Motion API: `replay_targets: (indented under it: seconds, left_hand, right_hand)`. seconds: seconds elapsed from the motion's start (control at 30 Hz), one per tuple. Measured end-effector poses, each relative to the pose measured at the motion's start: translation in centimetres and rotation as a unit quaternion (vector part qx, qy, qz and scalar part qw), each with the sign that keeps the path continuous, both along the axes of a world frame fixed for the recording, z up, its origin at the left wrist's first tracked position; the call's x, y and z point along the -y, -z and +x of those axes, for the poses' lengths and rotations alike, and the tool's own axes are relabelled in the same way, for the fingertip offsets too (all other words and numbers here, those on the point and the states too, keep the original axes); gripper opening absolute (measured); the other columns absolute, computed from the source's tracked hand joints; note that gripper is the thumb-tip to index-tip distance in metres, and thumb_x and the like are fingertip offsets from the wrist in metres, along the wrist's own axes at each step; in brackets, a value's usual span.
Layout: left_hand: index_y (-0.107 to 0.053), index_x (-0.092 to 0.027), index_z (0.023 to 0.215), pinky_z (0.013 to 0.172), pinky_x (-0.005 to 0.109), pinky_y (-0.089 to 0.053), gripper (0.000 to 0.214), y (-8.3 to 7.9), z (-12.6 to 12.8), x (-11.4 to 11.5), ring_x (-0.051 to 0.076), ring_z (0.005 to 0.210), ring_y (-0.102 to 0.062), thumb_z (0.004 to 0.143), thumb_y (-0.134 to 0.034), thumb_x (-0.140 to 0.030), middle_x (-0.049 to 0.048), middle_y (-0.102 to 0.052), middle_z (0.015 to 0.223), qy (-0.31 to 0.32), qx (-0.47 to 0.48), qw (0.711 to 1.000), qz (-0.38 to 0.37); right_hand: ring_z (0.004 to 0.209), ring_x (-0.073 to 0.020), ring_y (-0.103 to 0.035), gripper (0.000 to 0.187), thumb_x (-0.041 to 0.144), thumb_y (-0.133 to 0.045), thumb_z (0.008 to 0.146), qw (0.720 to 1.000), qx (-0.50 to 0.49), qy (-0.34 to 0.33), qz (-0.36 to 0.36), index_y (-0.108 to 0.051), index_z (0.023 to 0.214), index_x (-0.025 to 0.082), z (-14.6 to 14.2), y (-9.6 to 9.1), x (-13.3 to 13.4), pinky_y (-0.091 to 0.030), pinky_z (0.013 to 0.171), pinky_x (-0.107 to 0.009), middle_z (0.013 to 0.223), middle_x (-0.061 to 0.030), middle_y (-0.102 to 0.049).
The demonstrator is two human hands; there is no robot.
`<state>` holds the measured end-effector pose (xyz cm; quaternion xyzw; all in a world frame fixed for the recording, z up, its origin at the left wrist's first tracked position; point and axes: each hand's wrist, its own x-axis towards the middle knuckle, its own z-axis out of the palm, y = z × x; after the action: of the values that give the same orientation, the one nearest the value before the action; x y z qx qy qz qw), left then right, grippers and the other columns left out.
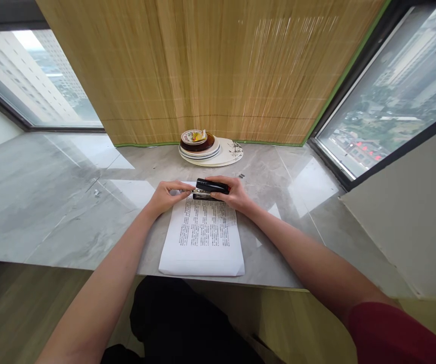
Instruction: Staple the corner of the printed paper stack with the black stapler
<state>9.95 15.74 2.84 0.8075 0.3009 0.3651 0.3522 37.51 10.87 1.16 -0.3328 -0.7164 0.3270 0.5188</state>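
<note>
A black stapler (213,186) is held in my right hand (236,194), with the fingers over its top and the thumb along its lower side. Metal parts show between its raised upper half and its base. My left hand (168,196) is closed at the stapler's left end, thumb and fingertips pinching a thin metal piece (188,191) that sticks out there. Exactly what this piece is, I cannot tell. Beneath both hands lies a stack of white printed paper (203,255), its far end partly covered by the stapler and fingers.
Stacked plates (200,145) and a pale oval plate (231,151) stand against the bamboo blind (210,71). Small dark pieces (241,176) lie beyond my right hand. A small shiny bit (96,192) rests left on the grey marble ledge (70,217). Windows flank both sides.
</note>
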Motion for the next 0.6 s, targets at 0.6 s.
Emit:
replay_targets:
  seconds: [0.6]
  left_hand:
    - [-0.087,-0.025,0.103,0.098,0.041,-0.060,0.019,0.35,0.22,0.03,0.027,0.103,-0.078,0.089,-0.081,-0.036,0.0088,-0.084,0.105,-0.006,0.019,0.999,0.041]
  right_hand:
    - [0.120,-0.0285,-0.074,0.045,0.038,-0.084,0.085,1.000,-0.012,-0.005,-0.004,-0.077,0.128,0.025,0.13,0.25,-0.25,-0.056,0.109,-0.047,0.128,-0.0081,-0.078]
